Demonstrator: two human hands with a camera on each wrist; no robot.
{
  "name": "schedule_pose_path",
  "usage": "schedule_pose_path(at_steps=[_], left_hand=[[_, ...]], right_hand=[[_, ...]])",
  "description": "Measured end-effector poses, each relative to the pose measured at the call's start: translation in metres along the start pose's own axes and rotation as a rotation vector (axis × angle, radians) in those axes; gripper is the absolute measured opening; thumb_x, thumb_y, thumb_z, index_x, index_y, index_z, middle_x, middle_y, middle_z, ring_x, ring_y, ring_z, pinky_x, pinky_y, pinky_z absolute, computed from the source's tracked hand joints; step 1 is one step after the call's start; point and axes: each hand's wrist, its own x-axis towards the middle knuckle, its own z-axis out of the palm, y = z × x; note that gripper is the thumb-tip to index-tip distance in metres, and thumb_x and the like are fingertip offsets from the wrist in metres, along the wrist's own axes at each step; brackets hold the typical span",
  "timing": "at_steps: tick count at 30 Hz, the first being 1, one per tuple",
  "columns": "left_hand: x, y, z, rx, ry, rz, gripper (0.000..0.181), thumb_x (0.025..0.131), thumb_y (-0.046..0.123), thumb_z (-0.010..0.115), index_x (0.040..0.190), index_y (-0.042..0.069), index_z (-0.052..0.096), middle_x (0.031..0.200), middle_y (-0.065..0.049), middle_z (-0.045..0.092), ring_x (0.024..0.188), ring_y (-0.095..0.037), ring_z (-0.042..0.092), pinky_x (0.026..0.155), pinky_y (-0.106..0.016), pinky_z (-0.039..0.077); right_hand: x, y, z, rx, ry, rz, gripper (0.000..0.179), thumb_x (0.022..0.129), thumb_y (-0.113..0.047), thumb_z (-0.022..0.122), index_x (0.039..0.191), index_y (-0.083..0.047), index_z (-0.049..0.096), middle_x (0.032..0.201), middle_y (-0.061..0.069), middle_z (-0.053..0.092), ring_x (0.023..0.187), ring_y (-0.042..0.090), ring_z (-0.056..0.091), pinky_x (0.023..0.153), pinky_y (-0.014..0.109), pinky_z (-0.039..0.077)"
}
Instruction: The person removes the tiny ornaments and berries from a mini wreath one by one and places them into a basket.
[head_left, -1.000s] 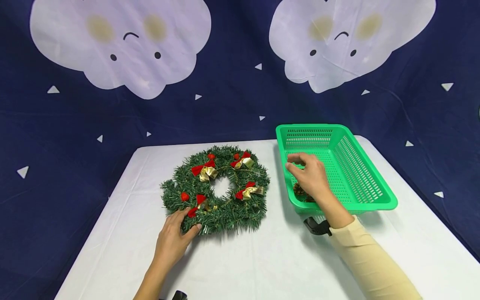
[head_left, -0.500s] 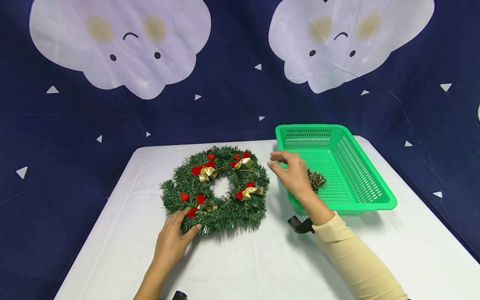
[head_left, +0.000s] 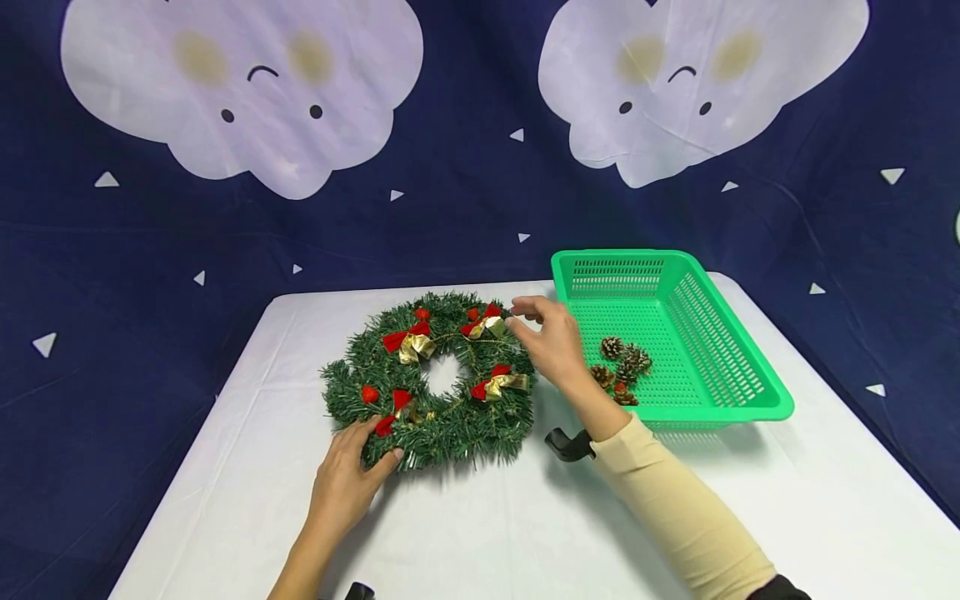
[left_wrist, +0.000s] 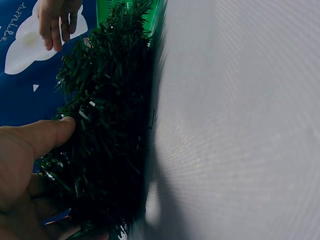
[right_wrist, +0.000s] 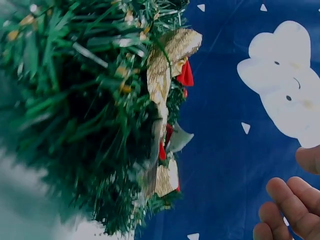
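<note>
With the left hand [head_left: 347, 479], gripped the near left edge of the wreath [head_left: 450, 433] between thumb and fingers; held the right hand [head_left: 551, 340] above its far right side, thumb and fingers apart, near a red and gold bow [head_left: 486, 325]. Had the wreath lying on the white table [head_left: 480, 533], left of a green basket [head_left: 720, 412] containing pine cones [head_left: 634, 360]. Faced a dark blue curtain [head_left: 465, 225].

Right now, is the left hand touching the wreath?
Touching: in the left wrist view, the left hand rests its thumb against the wreath, with no gap visible.
</note>
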Motion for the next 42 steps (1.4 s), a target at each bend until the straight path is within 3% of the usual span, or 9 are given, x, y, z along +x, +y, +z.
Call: schedule_pose_path(at_steps=[18, 30, 42], left_hand=[[0.0, -0.001, 0.0, 0.002, 0.005, 0.001, 0.063, 0.087, 0.037, 0.066, 0.139, 0.009, 0.046, 0.144, -0.025, 0.04, 0.134, -0.043, 0.037, 0.101, -0.066, 0.034], [0.0, 0.001, -0.001, 0.002, -0.008, -0.009, 0.063, 0.087, 0.036, 0.066, 0.14, 0.009, 0.046, 0.145, -0.026, 0.039, 0.135, -0.043, 0.035, 0.102, -0.066, 0.034], [-0.001, 0.001, -0.001, -0.001, 0.005, 0.003, 0.064, 0.086, 0.037, 0.066, 0.139, 0.008, 0.046, 0.144, -0.026, 0.04, 0.135, -0.042, 0.036, 0.102, -0.065, 0.034]], right_hand=[[0.029, -0.01, 0.031, 0.024, 0.018, 0.035, 0.027, 0.087, -0.024, 0.066, 0.109, -0.009, 0.069, 0.106, 0.009, 0.071, 0.099, 0.027, 0.06, 0.086, 0.042, 0.048], [0.046, -0.005, 0.046, -0.043, 0.042, 0.036, 0.027, 0.088, -0.023, 0.064, 0.109, -0.008, 0.069, 0.105, 0.008, 0.071, 0.098, 0.027, 0.059, 0.087, 0.042, 0.047], [0.059, -0.002, 0.063, -0.117, -0.002, 0.05, 0.028, 0.089, -0.023, 0.063, 0.112, -0.007, 0.067, 0.106, 0.01, 0.07, 0.093, 0.028, 0.055, 0.082, 0.04, 0.045]])
